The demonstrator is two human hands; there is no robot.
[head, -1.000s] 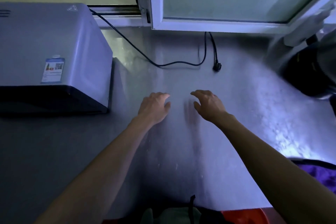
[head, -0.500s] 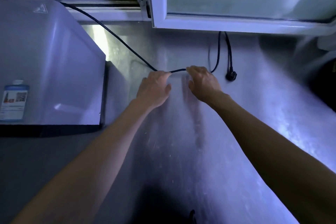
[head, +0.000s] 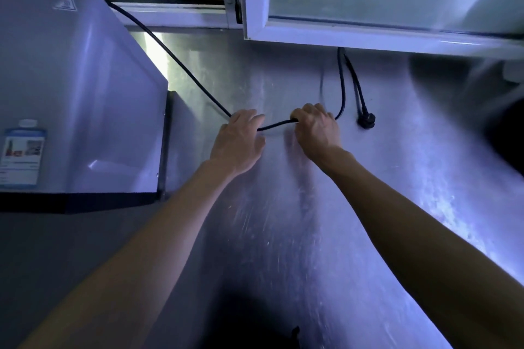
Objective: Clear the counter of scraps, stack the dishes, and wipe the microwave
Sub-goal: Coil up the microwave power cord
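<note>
Head view, looking down on a steel counter (head: pixel 326 207), dim light. Microwave (head: pixel 79 93) sits at left, w/ a label sticker (head: pixel 21 156) on its top near the front edge. Black power cord (head: pixel 175 56) runs from behind the microwave across the counter, loops back under the window frame (head: pixel 368 37); its plug (head: pixel 366 119) lies loose on the counter, i.e. not plugged in.

Left hand (head: pixel 239 144): over the cord, fingers bent down onto it; whether it actually grips cannot be told. Right hand (head: pixel 317 127): fingers curled round the cord just beside the left, cord running between the two.

No scraps, dishes or cloth visible in this frame.

Assessment: step in hand appears to be tidying the cord off the work surface, prob. prep for wiping the microwave and counter. Next move calls for gathering the slack toward the microwave w/o dragging the plug across the steel, then fetching a cloth.
</note>
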